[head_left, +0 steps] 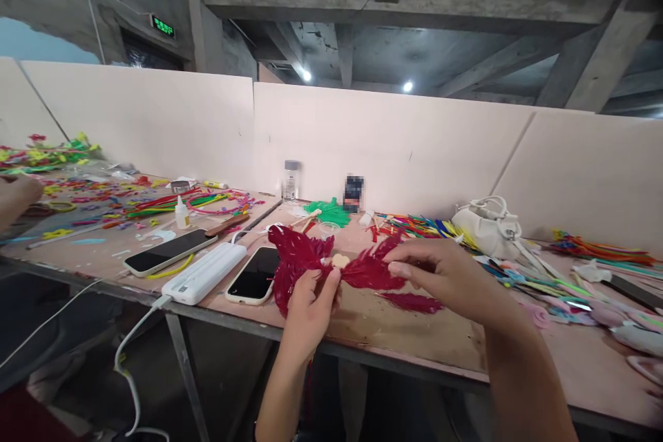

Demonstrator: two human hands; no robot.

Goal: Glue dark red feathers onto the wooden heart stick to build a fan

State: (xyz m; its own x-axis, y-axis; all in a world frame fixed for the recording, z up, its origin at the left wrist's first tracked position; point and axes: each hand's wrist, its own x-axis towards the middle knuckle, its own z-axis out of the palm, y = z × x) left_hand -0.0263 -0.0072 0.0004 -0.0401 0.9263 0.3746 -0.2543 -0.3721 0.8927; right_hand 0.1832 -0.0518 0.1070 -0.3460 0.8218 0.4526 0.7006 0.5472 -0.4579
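My left hand (pixel 309 309) is closed around the base of a dark red feathery piece (pixel 295 257) with a small pale centre (pixel 340 260). My right hand (pixel 445 275) pinches the far end of a red feather-shaped leaf (pixel 369 271) that meets that centre. Another loose red leaf (pixel 413 302) lies on the wooden table (pixel 414 342) just under my right hand. Both hands hover above the table's front edge.
Two phones (pixel 256 275) (pixel 168 251) and a white power bank (pixel 206 272) with cable lie at left. A glue bottle (pixel 181 213), a clear jar (pixel 291 181), a green piece (pixel 327 210), coloured stems (pixel 429 226) and a white handbag (pixel 489 224) stand behind. Another person's hand (pixel 15 197) shows far left.
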